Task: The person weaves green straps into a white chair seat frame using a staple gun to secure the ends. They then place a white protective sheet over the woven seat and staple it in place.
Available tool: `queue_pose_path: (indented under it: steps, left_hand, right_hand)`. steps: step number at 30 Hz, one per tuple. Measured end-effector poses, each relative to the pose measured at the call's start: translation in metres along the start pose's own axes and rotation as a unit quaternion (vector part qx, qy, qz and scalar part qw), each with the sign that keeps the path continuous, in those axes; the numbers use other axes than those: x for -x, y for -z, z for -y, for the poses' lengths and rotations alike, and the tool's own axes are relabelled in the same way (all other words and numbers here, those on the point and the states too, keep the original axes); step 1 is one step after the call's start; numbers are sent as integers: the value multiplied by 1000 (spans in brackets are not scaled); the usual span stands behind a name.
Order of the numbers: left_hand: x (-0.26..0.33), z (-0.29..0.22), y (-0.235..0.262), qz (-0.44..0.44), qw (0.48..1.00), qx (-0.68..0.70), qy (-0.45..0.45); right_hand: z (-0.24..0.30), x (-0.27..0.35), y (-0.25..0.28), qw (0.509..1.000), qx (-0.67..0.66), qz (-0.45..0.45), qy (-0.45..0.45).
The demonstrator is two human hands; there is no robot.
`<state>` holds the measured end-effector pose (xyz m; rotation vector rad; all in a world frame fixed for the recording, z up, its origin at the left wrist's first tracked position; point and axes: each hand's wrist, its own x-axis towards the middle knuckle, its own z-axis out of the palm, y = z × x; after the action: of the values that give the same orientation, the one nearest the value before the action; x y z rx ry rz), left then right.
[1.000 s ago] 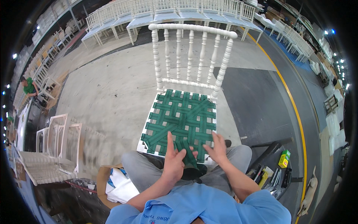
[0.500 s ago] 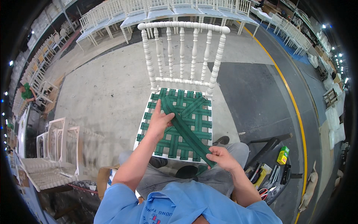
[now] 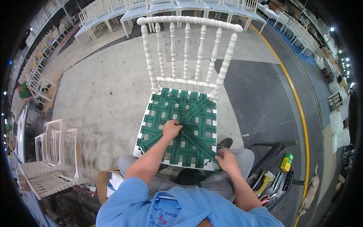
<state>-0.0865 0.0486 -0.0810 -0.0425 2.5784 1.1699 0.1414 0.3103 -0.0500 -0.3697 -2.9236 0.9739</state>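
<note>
Should the flat green fabric strap (image 3: 198, 143), slanting from mid-seat to the near right corner right of the frame's centre, slacken or turn over for want of even tension, I judge it could sit loose or twisted across the green woven-webbing seat (image 3: 176, 149) of the white turned-spindle chair (image 3: 186, 49). The bare left hand (image 3: 172, 129) reaches up from lower left, fingers bunched at the crossing, their grip impossible to tell; the bare right hand (image 3: 227, 160), from lower right, has its fingers clamped on the strap.
</note>
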Motion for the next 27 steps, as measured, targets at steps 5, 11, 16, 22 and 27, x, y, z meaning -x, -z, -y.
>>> queue_pose_path:
  steps: [5, 11, 16, 22, 27]
  left_hand:
    - [2, 10, 3, -42, 997, -56, 17]
    - [-16, -25, -13, -1, 999, -36, -13]
    - [-32, -4, 46, 79, 938, -325, -88]
    - [-30, -88, 87, 199, 943, -263, 49]
    - [-20, -99, 106, 236, 914, -283, 167]
  right_hand:
    - [77, -54, -44, 944, -302, 126, -47]
    - [112, -135, -103, 651, -645, 256, -309]
    - [166, -152, -138, 443, -772, 197, -411]
    - [172, -159, -120, 275, -865, 213, -362]
    - [192, -141, -95, 275, -837, 241, -407]
